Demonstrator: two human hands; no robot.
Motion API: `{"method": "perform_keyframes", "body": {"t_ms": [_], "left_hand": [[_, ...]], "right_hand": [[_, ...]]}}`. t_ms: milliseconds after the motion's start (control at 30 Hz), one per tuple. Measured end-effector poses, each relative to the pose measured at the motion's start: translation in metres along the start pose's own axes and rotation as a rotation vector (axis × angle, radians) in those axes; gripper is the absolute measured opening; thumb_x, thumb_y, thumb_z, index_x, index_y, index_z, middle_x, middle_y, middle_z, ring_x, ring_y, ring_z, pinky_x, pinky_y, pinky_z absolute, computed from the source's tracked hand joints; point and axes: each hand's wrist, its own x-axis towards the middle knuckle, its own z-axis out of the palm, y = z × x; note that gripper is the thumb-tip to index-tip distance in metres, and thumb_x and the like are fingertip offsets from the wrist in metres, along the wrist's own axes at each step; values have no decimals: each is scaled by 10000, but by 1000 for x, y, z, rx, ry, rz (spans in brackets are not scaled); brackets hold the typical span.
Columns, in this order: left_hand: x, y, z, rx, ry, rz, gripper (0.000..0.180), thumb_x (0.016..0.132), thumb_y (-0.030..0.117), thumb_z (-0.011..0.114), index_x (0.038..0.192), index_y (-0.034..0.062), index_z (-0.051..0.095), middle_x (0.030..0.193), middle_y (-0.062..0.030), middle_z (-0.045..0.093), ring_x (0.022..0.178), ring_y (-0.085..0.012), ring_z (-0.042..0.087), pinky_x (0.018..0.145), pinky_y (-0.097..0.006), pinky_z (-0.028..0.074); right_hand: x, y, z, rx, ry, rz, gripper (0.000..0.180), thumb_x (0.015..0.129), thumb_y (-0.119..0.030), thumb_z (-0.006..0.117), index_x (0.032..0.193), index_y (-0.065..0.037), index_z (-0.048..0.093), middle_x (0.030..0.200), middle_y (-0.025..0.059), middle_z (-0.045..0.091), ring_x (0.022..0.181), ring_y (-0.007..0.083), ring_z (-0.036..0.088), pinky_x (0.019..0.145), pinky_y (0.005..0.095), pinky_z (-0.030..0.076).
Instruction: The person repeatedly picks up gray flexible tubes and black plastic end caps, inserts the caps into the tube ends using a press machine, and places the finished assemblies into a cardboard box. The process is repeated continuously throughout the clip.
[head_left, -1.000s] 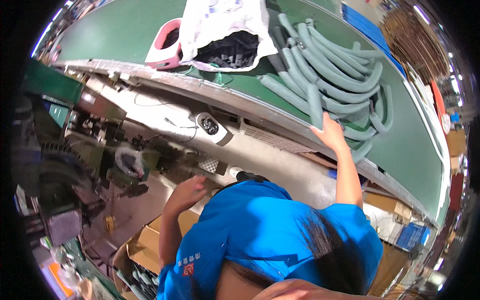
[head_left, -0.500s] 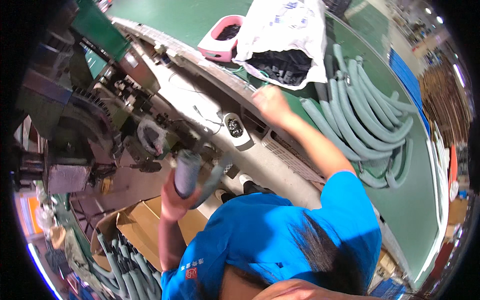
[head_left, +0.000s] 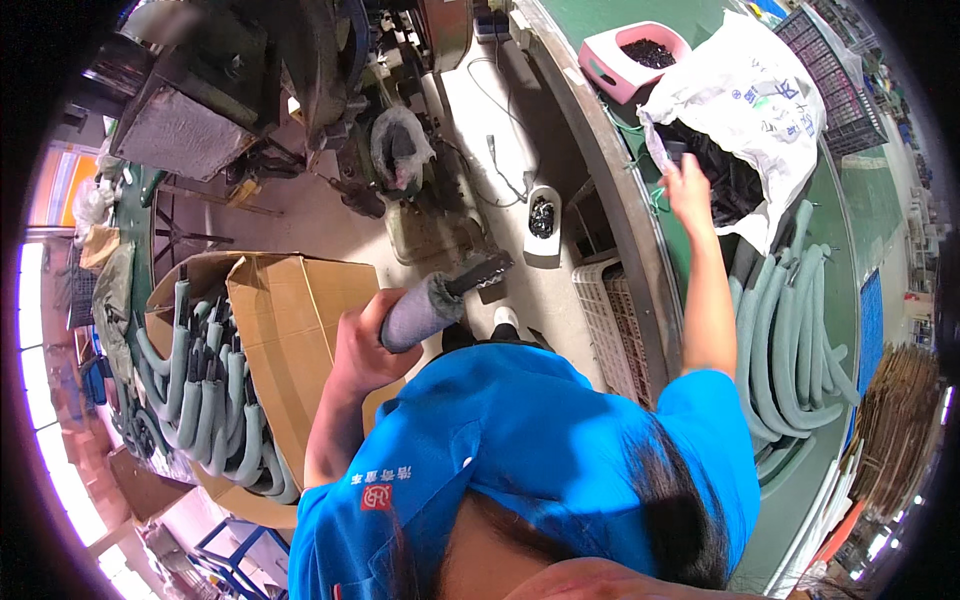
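My left hand (head_left: 362, 345) is closed round a tube covered in grey foam (head_left: 422, 314). A black end sticks out of the foam, pointing up and to the right; the tube's other end is hidden. My right hand (head_left: 690, 192) is at the mouth of a white woven sack (head_left: 770, 85) lying on the green table. Its fingers pinch a small black part (head_left: 676, 151), whose exact kind I cannot make out. Many loose black parts (head_left: 725, 180) fill the sack's opening.
A pink bin (head_left: 607, 82) of small black pieces stands beside the sack. Grey foam tubes (head_left: 790, 360) lie in a pile on the green table (head_left: 700, 20). More tubes fill a cardboard box (head_left: 300, 330) at left. Machinery (head_left: 190, 110) stands ahead; a white scoop-like bin (head_left: 543, 250) sits low down.
My view has turned, bringing the box and sack further into sight. My right hand has moved to the sack's mouth and now pinches a black part. My left hand still holds the foam tube.
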Motion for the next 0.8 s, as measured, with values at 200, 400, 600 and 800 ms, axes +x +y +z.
{"method": "perform_keyframes", "body": {"t_ms": [200,400,600,800], "left_hand": [[5,-3,2,24,-24,180,457,544,79,741,975,62,590,792,-131,645,713,-291,651,635,-340,515],[5,-8,-11,37,-34,218,467,532,83,746,975,69,599,787,-121,641,705,-290,648,631,-338,514],[-11,-14,-21,0,-237,118,403,552,95,741,929,113,600,760,-103,622,698,-299,629,606,-346,502],[-33,-33,-21,-15,-250,-17,340,599,155,743,899,121,588,761,-105,618,720,-311,626,612,-379,495]], "right_hand": [[-148,-147,-16,759,-1080,-119,421,911,-258,574,1254,-18,536,759,-41,544,556,20,373,488,182,311],[-164,-154,-4,918,-1041,-124,330,902,-262,601,1182,-88,613,694,-64,499,552,20,364,475,186,294],[-161,-175,5,691,-1122,-301,315,886,-263,629,1122,-54,628,766,-14,601,682,54,516,609,215,425],[-168,-208,32,514,-1170,-567,302,937,-303,539,1034,-36,644,791,54,645,736,77,573,646,246,461]]}}
